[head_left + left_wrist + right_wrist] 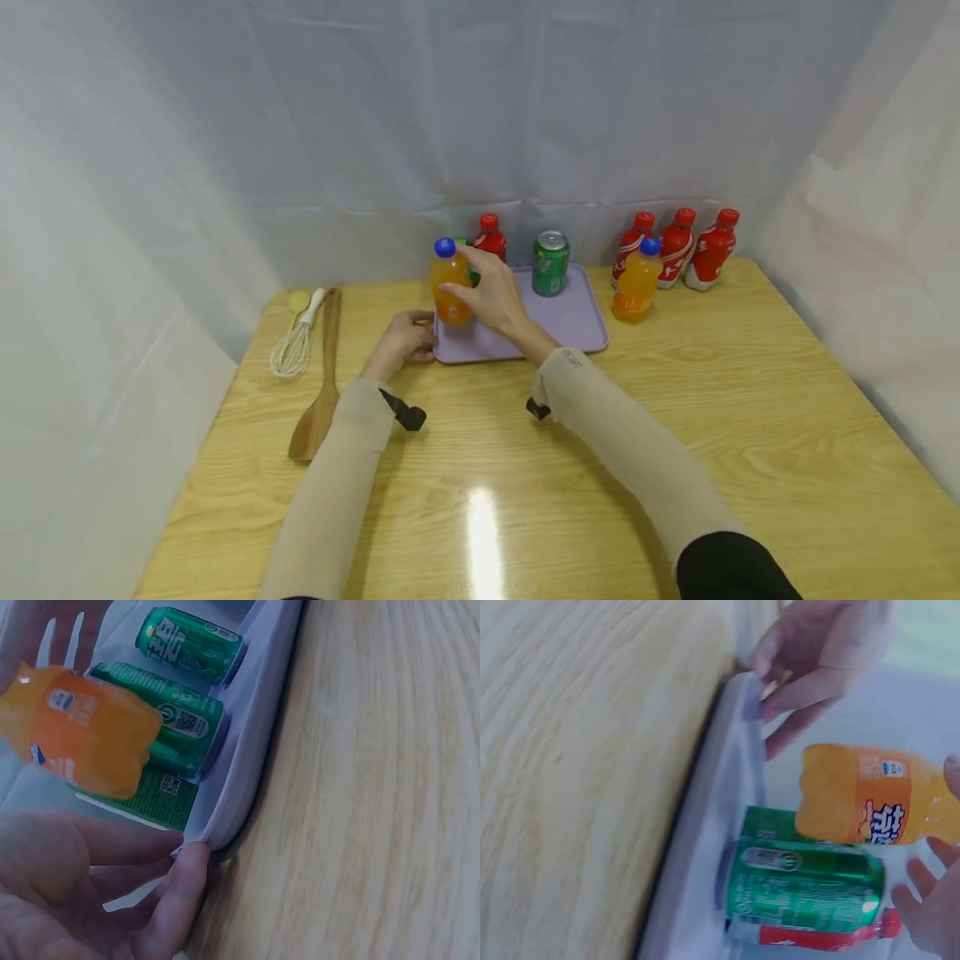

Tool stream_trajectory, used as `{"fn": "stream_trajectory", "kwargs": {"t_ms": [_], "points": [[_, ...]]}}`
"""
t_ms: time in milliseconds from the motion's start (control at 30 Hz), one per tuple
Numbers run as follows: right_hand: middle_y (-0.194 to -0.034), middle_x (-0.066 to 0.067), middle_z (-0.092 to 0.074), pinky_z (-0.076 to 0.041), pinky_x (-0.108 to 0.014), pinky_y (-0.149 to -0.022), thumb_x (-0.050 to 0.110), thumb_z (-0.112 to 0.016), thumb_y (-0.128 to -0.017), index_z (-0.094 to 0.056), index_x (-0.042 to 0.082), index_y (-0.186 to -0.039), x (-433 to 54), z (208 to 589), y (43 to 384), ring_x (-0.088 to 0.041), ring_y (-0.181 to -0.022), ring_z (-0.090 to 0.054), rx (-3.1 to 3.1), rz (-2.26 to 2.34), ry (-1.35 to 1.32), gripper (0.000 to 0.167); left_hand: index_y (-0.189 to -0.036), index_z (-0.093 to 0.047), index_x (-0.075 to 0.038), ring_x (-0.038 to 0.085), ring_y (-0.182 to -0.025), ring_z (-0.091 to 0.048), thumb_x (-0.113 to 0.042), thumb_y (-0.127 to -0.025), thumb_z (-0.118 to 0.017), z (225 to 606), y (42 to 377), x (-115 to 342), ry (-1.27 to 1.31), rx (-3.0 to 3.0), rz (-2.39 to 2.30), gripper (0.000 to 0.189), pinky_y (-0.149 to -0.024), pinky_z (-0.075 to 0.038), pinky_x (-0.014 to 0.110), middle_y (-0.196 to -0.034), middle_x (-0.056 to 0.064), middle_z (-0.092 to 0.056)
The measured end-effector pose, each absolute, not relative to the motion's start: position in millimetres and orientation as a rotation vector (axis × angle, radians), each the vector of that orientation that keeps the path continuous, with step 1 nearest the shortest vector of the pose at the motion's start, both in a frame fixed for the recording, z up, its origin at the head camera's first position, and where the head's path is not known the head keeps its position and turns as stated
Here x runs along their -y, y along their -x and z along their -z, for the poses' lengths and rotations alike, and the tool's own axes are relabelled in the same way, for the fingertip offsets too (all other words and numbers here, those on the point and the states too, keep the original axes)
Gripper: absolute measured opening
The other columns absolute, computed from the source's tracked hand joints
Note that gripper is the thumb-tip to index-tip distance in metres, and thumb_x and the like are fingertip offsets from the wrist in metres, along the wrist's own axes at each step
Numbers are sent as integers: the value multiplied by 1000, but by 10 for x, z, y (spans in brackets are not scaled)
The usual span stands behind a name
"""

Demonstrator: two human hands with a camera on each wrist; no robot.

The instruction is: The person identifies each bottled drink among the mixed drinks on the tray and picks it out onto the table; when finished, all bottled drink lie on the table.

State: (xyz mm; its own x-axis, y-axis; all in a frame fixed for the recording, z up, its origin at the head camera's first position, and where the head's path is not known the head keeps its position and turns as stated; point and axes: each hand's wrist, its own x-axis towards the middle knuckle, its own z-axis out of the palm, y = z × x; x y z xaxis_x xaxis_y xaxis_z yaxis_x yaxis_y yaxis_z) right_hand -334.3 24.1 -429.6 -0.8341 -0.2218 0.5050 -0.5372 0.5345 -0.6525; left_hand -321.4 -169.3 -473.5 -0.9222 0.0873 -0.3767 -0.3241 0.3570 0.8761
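My right hand (491, 292) grips an orange soda bottle (452, 287) with a blue cap near its upper part, holding it upright over the left side of a lilac tray (570, 321). In the right wrist view the bottle (855, 795) hangs beside a green can (806, 885). My left hand (403, 343) is at the tray's left edge; the left wrist view shows its thumb and fingers pinching the rim (244, 780). Another green can (551, 267) stands on the tray's far side. A green box (161, 796) and a red-capped bottle (489, 236) are partly hidden behind.
Several red-capped bottles (677, 246) and a second orange bottle (637, 283) stand right of the tray. To the left lie a wooden spatula (322, 400), a whisk (292, 346) and a small yellow spoon (297, 302). A white curtain (420, 117) hangs behind the table.
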Motion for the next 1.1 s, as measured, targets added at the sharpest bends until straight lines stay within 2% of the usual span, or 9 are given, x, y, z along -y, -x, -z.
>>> {"fn": "stream_trajectory", "kwargs": {"t_ms": [100,200,400,567,667,833,933,1100], "points": [[-147,-8,-66,-60,-43,-106,29,-84,-90,-58,13,-150,-270,4222,3281,-29,-125,-68,2385,-1367,-605,67,-159,-42,-1,14,-80,-64,4,-94,-58,4730,3209,1688,193,-2259,-1605,67,-64,-60,18,-140,25,-60],[-142,-8,-68,-64,-43,-99,27,-84,-91,-58,16,-150,-302,4154,3226,-29,-118,-71,2374,-1504,-558,66,-158,-43,1,14,-82,-64,3,-93,-57,4738,3214,1684,194,-2277,-1599,67,-63,-60,18,-138,26,-62],[-145,-9,-64,-62,-45,-101,23,-83,-91,-58,17,-151,-442,4028,3122,-31,-121,-66,2362,-1689,-515,65,-158,-45,-1,16,-85,-64,4,-93,-57,4757,3224,1662,218,-2341,-1533,66,-62,-59,19,-133,24,-63],[-138,-16,-66,-59,-50,-103,16,-82,-92,-57,11,-151,-680,3957,3058,-34,-118,-65,2278,-1766,-532,64,-159,-43,-3,16,-89,-64,5,-95,-57,4770,3229,1648,226,-2347,-1519,66,-63,-60,19,-141,24,-61],[-135,-18,-66,-59,-44,-101,12,-81,-92,-57,8,-149,-850,3951,3034,-32,-117,-64,2211,-1767,-541,62,-160,-42,-4,14,-88,-64,5,-95,-58,4780,3226,1647,223,-2338,-1527,67,-63,-60,18,-146,24,-59],[-136,-17,-63,-55,-24,-91,10,-82,-91,-59,8,-148,-1136,3963,2993,-21,-114,-61,2117,-1740,-493,61,-161,-41,-5,12,-85,-63,5,-97,-58,4786,3222,1653,227,-2336,-1530,67,-62,-59,17,-147,23,-59],[-133,-13,-62,-52,-23,-89,10,-83,-90,-62,9,-146,-1294,3983,2966,-17,-113,-58,2054,-1715,-444,60,-161,-41,-6,12,-85,-63,4,-97,-58,4784,3230,1660,235,-2331,-1528,67,-62,-59,17,-147,23,-59],[-118,10,-56,-52,-24,-90,9,-84,-89,-63,12,-144,-1541,4041,2912,-15,-109,-55,1949,-1682,-386,59,-161,-40,-5,11,-82,-62,4,-98,-58,4772,3219,1653,235,-2315,-1541,66,-61,-58,17,-150,22,-58]]}}
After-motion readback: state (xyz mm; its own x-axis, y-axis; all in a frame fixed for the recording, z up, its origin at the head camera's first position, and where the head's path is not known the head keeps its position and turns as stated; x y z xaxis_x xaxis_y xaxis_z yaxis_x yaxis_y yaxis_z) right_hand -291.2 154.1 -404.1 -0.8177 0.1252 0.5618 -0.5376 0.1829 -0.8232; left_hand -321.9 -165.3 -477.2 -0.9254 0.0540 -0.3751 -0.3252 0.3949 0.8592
